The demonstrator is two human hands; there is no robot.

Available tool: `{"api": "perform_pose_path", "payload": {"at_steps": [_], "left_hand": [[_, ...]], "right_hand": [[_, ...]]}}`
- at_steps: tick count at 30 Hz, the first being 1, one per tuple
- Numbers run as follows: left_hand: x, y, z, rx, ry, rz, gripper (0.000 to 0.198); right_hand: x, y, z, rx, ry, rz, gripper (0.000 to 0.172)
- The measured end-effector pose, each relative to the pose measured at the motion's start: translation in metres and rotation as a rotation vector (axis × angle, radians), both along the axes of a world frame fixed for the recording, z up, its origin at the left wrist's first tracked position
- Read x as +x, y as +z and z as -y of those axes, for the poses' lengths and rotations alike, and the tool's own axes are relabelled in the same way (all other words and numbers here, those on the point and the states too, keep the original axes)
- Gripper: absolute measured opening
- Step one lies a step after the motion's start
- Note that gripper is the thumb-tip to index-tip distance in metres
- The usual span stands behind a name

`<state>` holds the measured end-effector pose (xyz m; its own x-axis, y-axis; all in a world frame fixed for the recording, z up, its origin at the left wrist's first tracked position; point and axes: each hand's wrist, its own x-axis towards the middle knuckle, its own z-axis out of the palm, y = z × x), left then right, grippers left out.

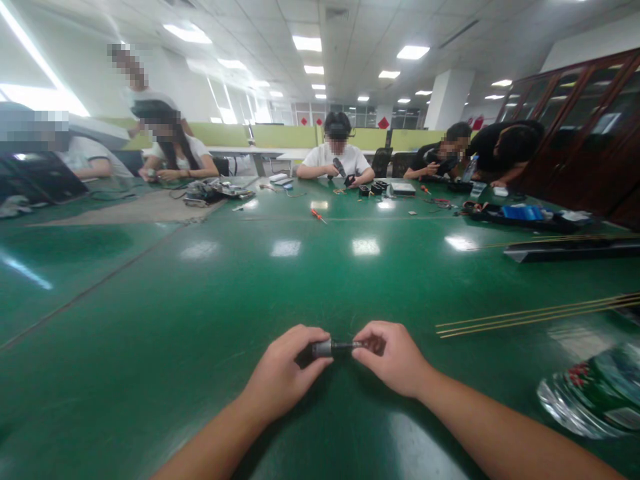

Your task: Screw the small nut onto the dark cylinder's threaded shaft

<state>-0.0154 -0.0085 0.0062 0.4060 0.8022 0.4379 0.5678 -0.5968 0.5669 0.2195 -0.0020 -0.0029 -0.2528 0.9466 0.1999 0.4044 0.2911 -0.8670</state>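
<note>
Both my hands meet low over the green table [200,300] near its front edge. My left hand [283,377] is closed round the thicker grey end of a small dark cylindrical part [333,347]. My right hand [393,357] pinches the part's thinner dark end with its fingertips. The part lies level between the two hands, just above the table top. What kind of part it is I cannot make out.
Thin yellowish rods [540,315] lie to the right, and a crinkled plastic bag [595,393] sits at the near right. A red-handled screwdriver [317,215] lies mid-table. A long black tray [570,250] is at right. Several people sit working at the far side among tools and parts.
</note>
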Motion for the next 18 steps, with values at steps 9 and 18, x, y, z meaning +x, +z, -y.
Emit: {"api": "perform_pose_path", "payload": {"at_steps": [9,18], "left_hand": [[-0.0001,0.0028,0.0001,0.000,0.011,-0.002,0.022],[-0.0038,0.0012,-0.0016,-0.013,-0.002,-0.001,0.022]], "right_hand": [[0.0000,0.0045,0.0007,0.008,-0.003,-0.002,0.004],[0.0005,-0.0005,0.0003,-0.008,-0.003,-0.019,0.006]]}}
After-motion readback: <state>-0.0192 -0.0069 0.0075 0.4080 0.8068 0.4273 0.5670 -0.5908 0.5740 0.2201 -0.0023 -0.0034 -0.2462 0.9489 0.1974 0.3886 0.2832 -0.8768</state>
